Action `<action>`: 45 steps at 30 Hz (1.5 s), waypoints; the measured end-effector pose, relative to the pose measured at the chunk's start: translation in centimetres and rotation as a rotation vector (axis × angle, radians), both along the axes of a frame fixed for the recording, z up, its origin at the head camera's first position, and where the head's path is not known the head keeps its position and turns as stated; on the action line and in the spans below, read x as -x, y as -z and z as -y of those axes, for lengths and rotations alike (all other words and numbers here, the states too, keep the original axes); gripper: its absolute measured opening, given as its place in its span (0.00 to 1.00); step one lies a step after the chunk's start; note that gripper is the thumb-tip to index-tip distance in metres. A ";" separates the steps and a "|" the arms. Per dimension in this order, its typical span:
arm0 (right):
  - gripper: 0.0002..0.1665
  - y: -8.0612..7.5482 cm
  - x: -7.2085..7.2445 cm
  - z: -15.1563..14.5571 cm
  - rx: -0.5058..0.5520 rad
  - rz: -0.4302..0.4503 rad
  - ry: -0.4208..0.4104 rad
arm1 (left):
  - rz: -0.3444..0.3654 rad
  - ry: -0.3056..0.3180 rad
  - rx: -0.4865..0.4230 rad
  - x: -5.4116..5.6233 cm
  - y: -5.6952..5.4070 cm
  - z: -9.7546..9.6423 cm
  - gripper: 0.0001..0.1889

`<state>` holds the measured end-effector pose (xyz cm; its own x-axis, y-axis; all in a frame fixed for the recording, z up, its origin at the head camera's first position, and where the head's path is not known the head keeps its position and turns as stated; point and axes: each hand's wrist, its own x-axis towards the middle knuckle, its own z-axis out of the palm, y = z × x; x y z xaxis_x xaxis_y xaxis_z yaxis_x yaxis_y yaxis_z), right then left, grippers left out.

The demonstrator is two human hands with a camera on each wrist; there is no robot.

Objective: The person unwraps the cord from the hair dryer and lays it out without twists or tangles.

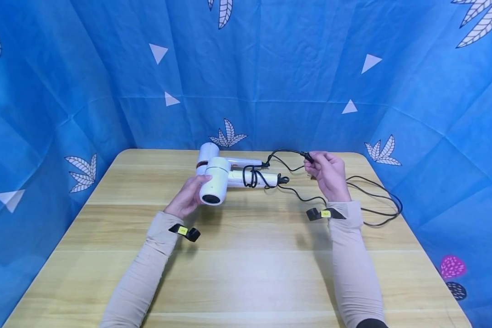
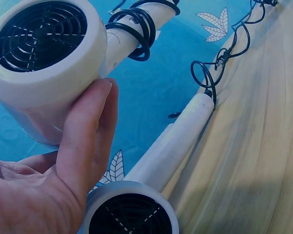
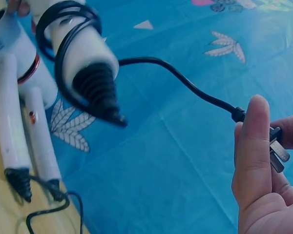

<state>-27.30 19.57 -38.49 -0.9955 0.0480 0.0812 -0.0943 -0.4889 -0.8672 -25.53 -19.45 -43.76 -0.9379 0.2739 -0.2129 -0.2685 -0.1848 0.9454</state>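
Observation:
A white hair dryer (image 1: 218, 175) is held up by my left hand (image 1: 186, 197), which grips its round head. Black cord (image 2: 139, 29) is wound around this dryer's handle. My right hand (image 1: 330, 175) pinches the plug (image 3: 279, 153) at the cord's end, its metal prongs showing in the right wrist view. From the handle's ribbed end, a slack length of cord arches over to that plug. Behind the held dryer, two more white handles (image 3: 10, 117) lie side by side on the table, one dryer having a copper-coloured band (image 3: 29, 70). Their heads are partly hidden in the head view.
Loose black cord (image 1: 397, 205) loops across the right side of the wooden table (image 1: 250, 273). A blue patterned cloth (image 1: 279, 68) hangs around the back and sides. Each wrist wears a strapped camera (image 1: 192, 234).

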 end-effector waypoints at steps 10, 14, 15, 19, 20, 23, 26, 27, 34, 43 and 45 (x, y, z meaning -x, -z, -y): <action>0.09 -1.5 -1.2 0.5 0.027 -0.057 -0.008 | 0.012 -0.009 0.015 0.2 0.1 0.3 0.33; 0.09 -2.1 -1.7 0.7 0.042 -0.077 -0.024 | 0.018 -0.013 0.009 0.2 0.1 0.4 0.34; 0.09 -2.2 -1.8 0.7 0.047 -0.081 -0.032 | 0.017 -0.017 0.006 0.2 0.1 0.4 0.33; 0.07 -2.8 -2.3 0.8 0.047 -0.092 -0.079 | 0.011 -0.036 -0.021 0.2 0.1 0.5 0.29; 0.07 -2.9 -2.4 0.8 0.039 -0.093 -0.090 | 0.008 -0.041 -0.029 0.3 0.2 0.5 0.27; 0.08 -3.3 -2.9 0.9 0.030 -0.098 -0.133 | 0.001 -0.055 -0.049 0.3 0.2 0.6 0.23; 0.09 -3.6 -3.3 1.0 0.030 -0.108 -0.176 | 0.001 -0.062 -0.058 0.4 0.2 0.6 0.21; 0.10 -3.7 -3.4 1.1 0.029 -0.114 -0.188 | 0.002 -0.064 -0.059 0.4 0.2 0.7 0.20; 0.13 -3.9 -4.0 1.2 0.002 -0.149 -0.276 | 0.011 -0.070 -0.073 0.3 -0.1 0.8 0.21; 0.20 -3.6 -4.1 0.7 -0.096 -0.190 -0.483 | 0.039 -0.092 -0.077 0.3 -0.2 0.9 0.21; 0.20 -3.5 -4.1 0.6 -0.115 -0.187 -0.529 | 0.033 -0.092 -0.081 0.3 -0.2 1.0 0.20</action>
<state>-23.17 19.01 -35.02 -0.8498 -0.4727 0.2332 -0.0192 -0.4144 -0.9099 -25.87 -20.44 -43.55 -0.9527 0.2046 -0.2249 -0.2778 -0.2854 0.9173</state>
